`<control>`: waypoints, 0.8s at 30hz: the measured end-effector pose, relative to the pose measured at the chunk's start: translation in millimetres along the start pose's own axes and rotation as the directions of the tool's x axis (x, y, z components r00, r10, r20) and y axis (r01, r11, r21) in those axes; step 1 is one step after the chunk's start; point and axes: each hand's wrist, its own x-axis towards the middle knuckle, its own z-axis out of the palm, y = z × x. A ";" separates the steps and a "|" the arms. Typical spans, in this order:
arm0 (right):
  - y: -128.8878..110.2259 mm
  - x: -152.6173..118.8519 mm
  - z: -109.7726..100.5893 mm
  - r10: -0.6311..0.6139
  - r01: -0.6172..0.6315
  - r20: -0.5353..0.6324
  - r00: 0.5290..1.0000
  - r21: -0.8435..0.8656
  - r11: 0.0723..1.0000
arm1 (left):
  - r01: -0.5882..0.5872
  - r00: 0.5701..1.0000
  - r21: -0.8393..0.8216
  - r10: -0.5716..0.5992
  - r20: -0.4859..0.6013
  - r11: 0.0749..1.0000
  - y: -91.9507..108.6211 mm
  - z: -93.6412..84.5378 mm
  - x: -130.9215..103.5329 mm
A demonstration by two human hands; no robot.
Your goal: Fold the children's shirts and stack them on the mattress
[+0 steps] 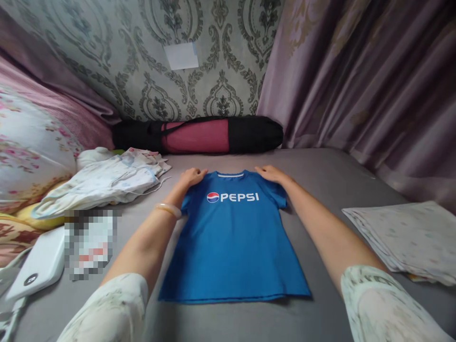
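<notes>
A blue T-shirt point(233, 242) with a white PEPSI print lies spread flat on the grey sheet point(317, 175), its neckline facing away from me. My left hand point(194, 176) is at its left shoulder, fingers closed at the fabric's edge. At the right shoulder, my right hand point(270, 173) has its fingers closed on the cloth in the same way. Both arms reach forward along the shirt's sides, and the left wrist wears a pale bangle point(168, 209).
A black and red rolled bag point(195, 136) lies along the wall. Crumpled light clothes point(103, 183), a floral pillow point(33, 147) and a white power bank point(41, 261) are at left. Folded patterned cloth point(409, 237) lies at right, near purple curtains point(356, 85).
</notes>
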 end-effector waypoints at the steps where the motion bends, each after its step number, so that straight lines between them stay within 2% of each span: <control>1: 8.2 -4.1 -6.8 0.025 -0.026 0.019 1.000 0.039 0.999 | 0.019 0.999 -0.026 -0.019 0.033 0.999 -8.5 -7.7 -2.6; 6: 41.3 -25.6 -28.7 0.135 -0.153 0.117 0.984 0.165 0.974 | 0.153 0.979 -0.338 -0.097 0.177 0.929 -51.5 -32.4 -28.3; 10: 43.7 -31.0 -27.8 0.143 -0.163 0.156 0.977 0.123 0.979 | 0.181 0.973 -0.451 -0.091 0.214 0.874 -67.0 -36.2 -50.0; 13: 37.3 -29.8 -21.6 0.119 -0.126 0.075 0.990 0.101 0.987 | 0.124 0.986 -0.480 -0.053 0.158 0.868 -67.2 -34.0 -59.3; 15: 34.4 -28.9 -17.9 0.101 -0.094 -0.054 0.993 0.117 0.989 | 0.075 0.997 -0.530 -0.047 0.066 0.845 -65.8 -30.4 -61.3; 17: 34.5 -29.3 -16.6 0.116 -0.099 -0.162 0.980 0.110 0.989 | 0.055 0.996 -0.565 -0.081 -0.022 0.823 -65.7 -26.6 -60.5; 18: 35.9 -30.2 -17.2 0.148 -0.131 -0.171 0.974 0.110 0.985 | 0.071 0.992 -0.568 -0.120 -0.049 0.820 -66.5 -25.1 -59.3; 20: 40.4 -33.8 -21.1 0.267 -0.251 -0.096 0.959 0.152 0.956 | 0.157 0.977 -0.547 -0.211 -0.036 0.823 -70.2 -24.3 -56.5; 22: 46.1 -39.1 -26.8 0.406 -0.402 0.035 0.913 0.233 0.885 | 0.251 0.963 -0.506 -0.267 0.042 0.825 -75.9 -26.4 -54.2; 24: 51.3 -45.3 -31.1 0.478 -0.493 0.129 0.869 0.297 0.818 | 0.289 0.956 -0.477 -0.275 0.100 0.830 -81.6 -29.9 -53.7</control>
